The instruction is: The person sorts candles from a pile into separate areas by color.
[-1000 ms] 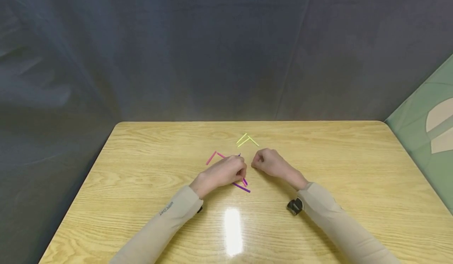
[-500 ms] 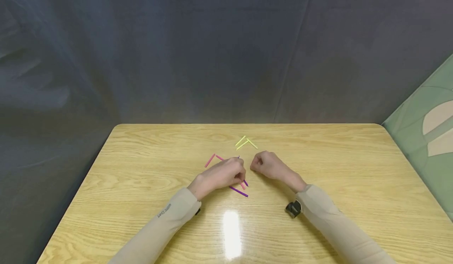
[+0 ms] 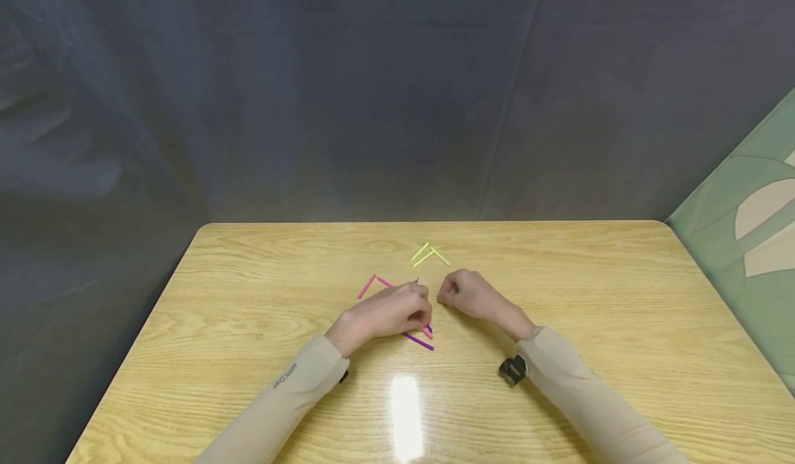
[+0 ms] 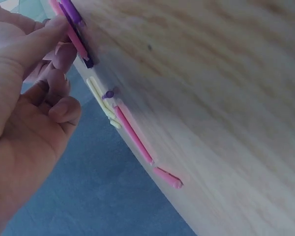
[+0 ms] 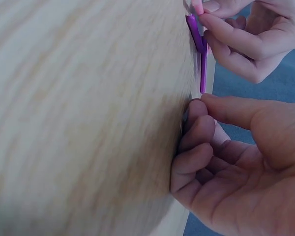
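In the head view my left hand (image 3: 388, 310) is low over a small cluster of thin coloured sticks. Its thumb and forefinger pinch a pink stick (image 4: 77, 42), which lies close along a dark purple one. A second purple stick (image 3: 419, 342) extends out in front of the hand. My right hand (image 3: 477, 295) rests on the table just to the right, fingers curled and thumb against the forefinger, with no stick visible in its grasp. From the right wrist, two purple sticks (image 5: 203, 69) meet at an angle, one end near the right thumb tip.
Two more pink sticks (image 3: 366, 286) lie left of the left hand, forming a corner. Beyond the hands are three yellow sticks (image 3: 425, 258). The wooden table (image 3: 248, 277) ends at a dark curtain (image 3: 373, 105); a green patterned panel (image 3: 751, 243) stands at right.
The head view has tilted slightly, so everything sits a little lower. The pink stick's near end has shifted slightly right against the purple ones. My right hand keeps its pose.
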Demonstrator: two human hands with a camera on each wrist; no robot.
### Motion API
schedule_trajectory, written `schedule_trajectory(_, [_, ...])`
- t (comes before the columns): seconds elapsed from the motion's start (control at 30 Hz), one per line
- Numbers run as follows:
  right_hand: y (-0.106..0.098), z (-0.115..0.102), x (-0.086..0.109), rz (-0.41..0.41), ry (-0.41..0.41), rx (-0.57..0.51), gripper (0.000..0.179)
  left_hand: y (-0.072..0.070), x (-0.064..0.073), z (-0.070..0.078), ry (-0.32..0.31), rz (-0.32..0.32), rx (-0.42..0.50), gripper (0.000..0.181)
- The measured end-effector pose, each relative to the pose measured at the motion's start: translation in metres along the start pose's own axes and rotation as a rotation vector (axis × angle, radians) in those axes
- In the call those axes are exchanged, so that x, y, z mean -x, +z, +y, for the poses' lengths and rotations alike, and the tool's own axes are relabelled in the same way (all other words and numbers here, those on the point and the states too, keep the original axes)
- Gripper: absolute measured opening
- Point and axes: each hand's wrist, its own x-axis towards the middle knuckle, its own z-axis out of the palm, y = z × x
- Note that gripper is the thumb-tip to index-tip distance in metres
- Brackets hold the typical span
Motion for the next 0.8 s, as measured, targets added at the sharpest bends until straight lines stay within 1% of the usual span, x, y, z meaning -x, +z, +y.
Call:
schedule_trajectory(0.17, [0.0, -0.001, -0.001, -0.003, 0.013, 0.007, 0.007, -0.004, 0.002, 0.0, -0.029, 0.012, 0.005, 0.009])
schedule_trajectory(0.43, [0.002, -0.002, -0.001, 0.003, 0.0, 0.014, 0.006, -0.008, 0.006, -0.002, -0.052, -0.008, 0.04, 0.008])
schedule_trajectory(0.63, [0.003, -0.006, -0.006, 0.009, -0.031, 0.023, 0.006, -0.012, 0.012, -0.005, -0.091, 0.027, 0.082, 0.008])
schedule_trajectory(0.8, [0.004, -0.01, -0.01, 0.007, -0.052, 0.023, 0.007, -0.015, 0.019, -0.012, -0.116, 0.05, 0.127, 0.009])
